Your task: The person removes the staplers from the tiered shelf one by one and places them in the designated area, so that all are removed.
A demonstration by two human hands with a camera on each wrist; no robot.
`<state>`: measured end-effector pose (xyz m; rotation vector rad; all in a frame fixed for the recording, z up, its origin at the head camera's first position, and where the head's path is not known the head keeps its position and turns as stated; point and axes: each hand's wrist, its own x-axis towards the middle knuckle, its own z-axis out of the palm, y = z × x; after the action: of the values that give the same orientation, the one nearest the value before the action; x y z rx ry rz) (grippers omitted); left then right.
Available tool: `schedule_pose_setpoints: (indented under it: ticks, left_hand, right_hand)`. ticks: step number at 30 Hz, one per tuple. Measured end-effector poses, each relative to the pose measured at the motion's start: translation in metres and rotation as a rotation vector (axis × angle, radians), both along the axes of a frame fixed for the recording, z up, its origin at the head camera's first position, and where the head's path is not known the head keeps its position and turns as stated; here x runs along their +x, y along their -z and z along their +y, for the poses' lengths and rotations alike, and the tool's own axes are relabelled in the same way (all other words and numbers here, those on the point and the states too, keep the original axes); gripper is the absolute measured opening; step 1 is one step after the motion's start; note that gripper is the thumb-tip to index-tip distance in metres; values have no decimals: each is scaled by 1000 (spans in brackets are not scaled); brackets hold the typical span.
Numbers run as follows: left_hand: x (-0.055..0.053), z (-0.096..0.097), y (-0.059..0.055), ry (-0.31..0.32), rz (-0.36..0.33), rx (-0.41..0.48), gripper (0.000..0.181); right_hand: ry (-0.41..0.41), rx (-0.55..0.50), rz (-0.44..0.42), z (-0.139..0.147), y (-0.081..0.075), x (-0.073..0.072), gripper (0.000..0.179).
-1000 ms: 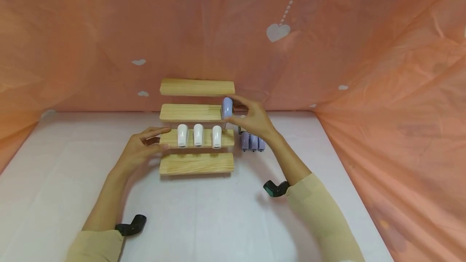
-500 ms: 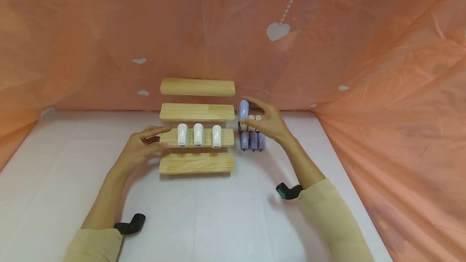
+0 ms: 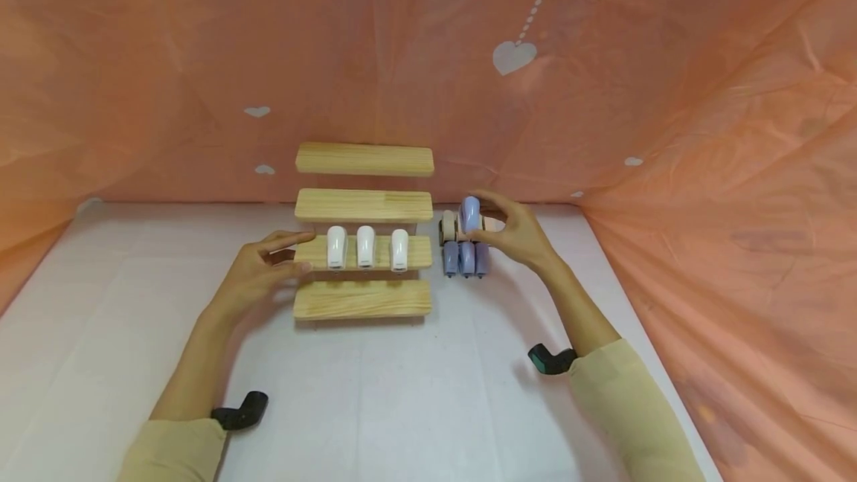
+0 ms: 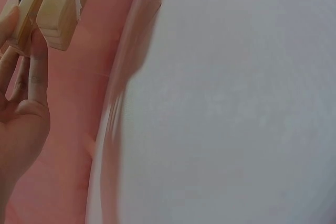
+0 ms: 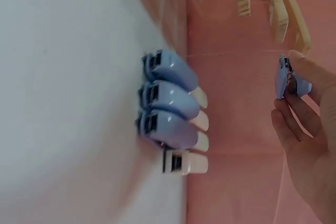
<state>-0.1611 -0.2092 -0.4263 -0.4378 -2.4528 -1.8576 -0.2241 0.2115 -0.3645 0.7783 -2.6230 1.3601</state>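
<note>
My right hand (image 3: 518, 235) pinches a light purple mini stapler (image 3: 471, 214) between thumb and fingers. It holds this stapler above a group standing right of the wooden rack. In the right wrist view the held stapler (image 5: 286, 80) is apart from the shelf ends. Three purple staplers (image 5: 170, 98) stand side by side there, with cream staplers (image 5: 197, 162) behind and beside them. My left hand (image 3: 257, 270) grips the left end of a wooden shelf board (image 3: 418, 251), thumb and fingers on its edges. Three white staplers (image 3: 365, 246) stand on that board.
The rack's other boards are the top board (image 3: 364, 159), the second board (image 3: 348, 205) and the lowest board (image 3: 361, 300). A white cloth surface (image 3: 375, 400) lies below, and an orange sheet (image 3: 375, 50) with hearts hangs behind and at the sides.
My right hand has carried the purple stapler from the right end of the second board rightward, over the grouped staplers. The left hand keeps its grip on the board.
</note>
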Motion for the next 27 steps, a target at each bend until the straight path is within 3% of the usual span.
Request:
schedule_pose_setpoints:
  ticks: [6,12,20,27]
  left_hand:
    - [0,-3,0,-15,-20,16,49]
    - [1,-2,0,3,8,15,49]
    - [3,-1,2,0,-6,2,49]
    - [0,0,1,12,32,7,48]
  right_hand:
    - [-21,-7,-6,10,11,0,64]
    - [8,5,-20,24,21,4,62]
    - [44,41,-95,39,35,12,64]
    - [75,47,-108,49,46,13,64]
